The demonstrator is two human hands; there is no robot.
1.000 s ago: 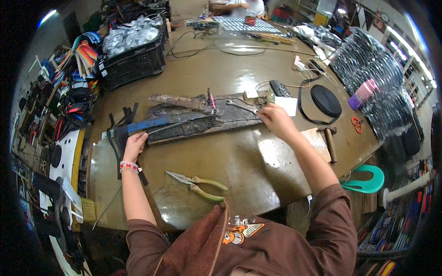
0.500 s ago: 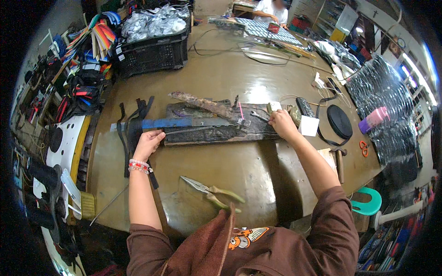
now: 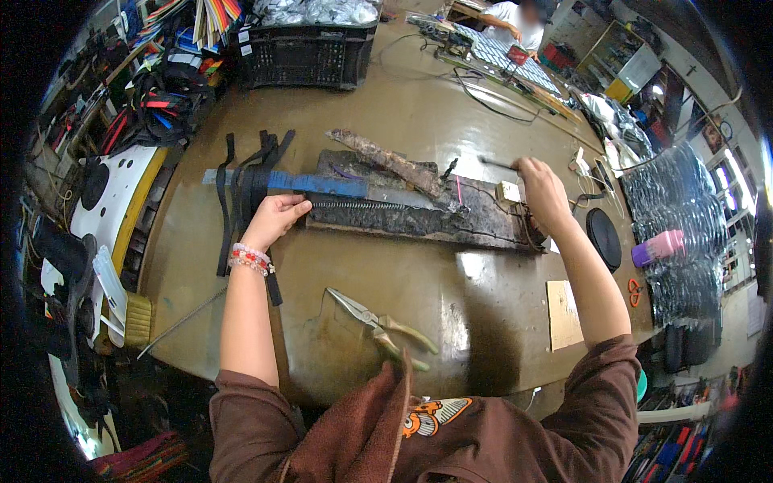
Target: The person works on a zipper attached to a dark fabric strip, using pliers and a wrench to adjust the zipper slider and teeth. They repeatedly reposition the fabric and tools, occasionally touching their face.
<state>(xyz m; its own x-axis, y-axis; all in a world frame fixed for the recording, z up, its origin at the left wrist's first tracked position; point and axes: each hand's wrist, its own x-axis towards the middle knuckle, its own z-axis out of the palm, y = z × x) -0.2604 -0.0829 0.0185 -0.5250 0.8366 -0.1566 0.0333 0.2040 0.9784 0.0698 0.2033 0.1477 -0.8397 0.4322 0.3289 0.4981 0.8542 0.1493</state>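
Note:
A worn dark wooden block [image 3: 435,229] lies on the table, with a bark-like piece [image 3: 382,158] and a blue-painted bar [image 3: 334,185] on it. My left hand [image 3: 275,216] pinches the left end of a thin coiled or toothed strip [image 3: 358,205] along the block. My right hand [image 3: 543,189] is closed on a slim metal wrench [image 3: 498,162], raised beside the block's back right, near a small pale boxy piece [image 3: 507,191]. Black straps [image 3: 225,217] lie just left of the block. Green-handled pliers [image 3: 366,318] lie in front.
A black crate [image 3: 302,56] of silvery bags stands back left. A black roll [image 3: 602,240], pink-purple bottle [image 3: 659,248], orange scissors [image 3: 634,292] and board [image 3: 564,314] are at right. A brush [image 3: 137,322] sits at left. A co-worker [image 3: 511,24] works across the table.
My right hand has moved right and up from the block, carrying the wrench. My left hand stays pinched at the strip's end. The whole view has shifted.

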